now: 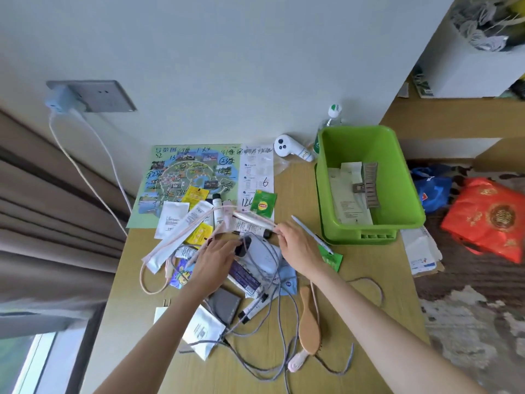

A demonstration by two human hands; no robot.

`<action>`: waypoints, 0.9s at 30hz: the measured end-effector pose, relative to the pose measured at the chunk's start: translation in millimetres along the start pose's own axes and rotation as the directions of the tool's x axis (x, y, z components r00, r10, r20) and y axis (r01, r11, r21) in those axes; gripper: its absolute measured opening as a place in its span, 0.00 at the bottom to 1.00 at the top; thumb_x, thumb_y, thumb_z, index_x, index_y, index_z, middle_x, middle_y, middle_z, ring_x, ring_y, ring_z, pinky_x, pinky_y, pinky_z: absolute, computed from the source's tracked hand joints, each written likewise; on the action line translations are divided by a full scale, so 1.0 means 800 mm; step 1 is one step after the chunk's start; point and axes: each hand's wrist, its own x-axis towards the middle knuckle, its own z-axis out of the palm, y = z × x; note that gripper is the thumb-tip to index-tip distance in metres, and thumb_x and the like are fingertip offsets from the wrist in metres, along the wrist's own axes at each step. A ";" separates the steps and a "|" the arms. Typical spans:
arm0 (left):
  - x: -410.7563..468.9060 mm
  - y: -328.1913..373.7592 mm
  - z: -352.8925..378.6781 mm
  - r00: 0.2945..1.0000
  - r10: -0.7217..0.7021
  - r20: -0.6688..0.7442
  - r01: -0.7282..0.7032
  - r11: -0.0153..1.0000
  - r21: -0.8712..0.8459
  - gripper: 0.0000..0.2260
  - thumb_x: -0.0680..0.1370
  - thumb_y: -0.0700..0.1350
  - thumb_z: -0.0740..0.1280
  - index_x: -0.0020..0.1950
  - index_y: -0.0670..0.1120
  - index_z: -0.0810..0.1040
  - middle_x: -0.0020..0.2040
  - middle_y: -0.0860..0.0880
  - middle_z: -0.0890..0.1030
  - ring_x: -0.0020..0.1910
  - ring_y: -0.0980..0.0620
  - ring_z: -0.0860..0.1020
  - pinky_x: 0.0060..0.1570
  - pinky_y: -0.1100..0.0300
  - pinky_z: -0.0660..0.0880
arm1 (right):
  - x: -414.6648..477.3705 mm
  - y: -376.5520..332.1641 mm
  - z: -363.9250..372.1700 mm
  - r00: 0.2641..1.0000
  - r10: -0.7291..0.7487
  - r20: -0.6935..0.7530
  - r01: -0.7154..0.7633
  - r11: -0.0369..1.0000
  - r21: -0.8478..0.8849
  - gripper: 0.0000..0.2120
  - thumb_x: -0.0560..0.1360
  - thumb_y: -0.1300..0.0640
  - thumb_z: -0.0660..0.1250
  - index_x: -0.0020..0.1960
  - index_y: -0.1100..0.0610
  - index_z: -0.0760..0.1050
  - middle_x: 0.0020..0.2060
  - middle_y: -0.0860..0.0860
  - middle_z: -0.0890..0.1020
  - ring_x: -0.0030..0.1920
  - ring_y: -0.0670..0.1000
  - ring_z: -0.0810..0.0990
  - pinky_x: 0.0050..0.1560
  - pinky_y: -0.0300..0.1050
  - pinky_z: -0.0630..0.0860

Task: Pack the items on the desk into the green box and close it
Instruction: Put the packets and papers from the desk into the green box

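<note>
— Where's the green box (366, 143)?
— Open, on the desk's (298, 189) far right, beyond your right hand (297, 247).
— And my hands?
— Your right pinches the pink cable (255, 219); your left hand (217, 258) rests straight-fingered on the clutter beside it.

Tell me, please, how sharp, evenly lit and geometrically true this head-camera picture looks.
Head view: soft, even light with faint shadows and no glare on the desk; the middle, around the green box, is fairly sharp; the corners smear, notably the carpet and window; the wide lens bows the curtain folds and tilts the wall socket.
</note>
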 end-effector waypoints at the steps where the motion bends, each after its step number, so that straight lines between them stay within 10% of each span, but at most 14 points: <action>1: 0.004 -0.002 -0.002 0.999 0.010 -0.042 -0.011 0.999 -0.039 0.15 0.81 0.40 0.60 0.66 0.48 0.77 0.67 0.51 0.76 0.68 0.48 0.72 0.64 0.50 0.69 | 0.013 -0.001 0.000 1.000 0.009 0.008 -0.009 1.000 0.003 0.09 0.81 0.61 0.60 0.57 0.59 0.76 0.48 0.51 0.80 0.35 0.46 0.72 0.30 0.34 0.65; 9: 0.060 -0.018 -0.041 0.954 -0.183 -0.236 0.144 0.974 -0.173 0.11 0.80 0.40 0.60 0.58 0.49 0.78 0.57 0.49 0.78 0.47 0.46 0.79 0.35 0.56 0.72 | 0.099 -0.031 0.011 0.988 0.014 0.153 -0.024 0.997 0.067 0.05 0.78 0.62 0.65 0.51 0.62 0.79 0.48 0.55 0.83 0.47 0.53 0.81 0.47 0.52 0.79; 27: 0.201 -0.061 -0.049 0.825 -0.560 0.073 0.559 0.828 0.031 0.23 0.77 0.58 0.65 0.56 0.37 0.79 0.63 0.38 0.75 0.65 0.39 0.70 0.57 0.47 0.74 | 0.128 -0.042 0.041 0.955 0.100 0.278 -0.006 0.947 -0.320 0.17 0.74 0.53 0.71 0.57 0.60 0.73 0.52 0.53 0.74 0.49 0.52 0.75 0.49 0.48 0.75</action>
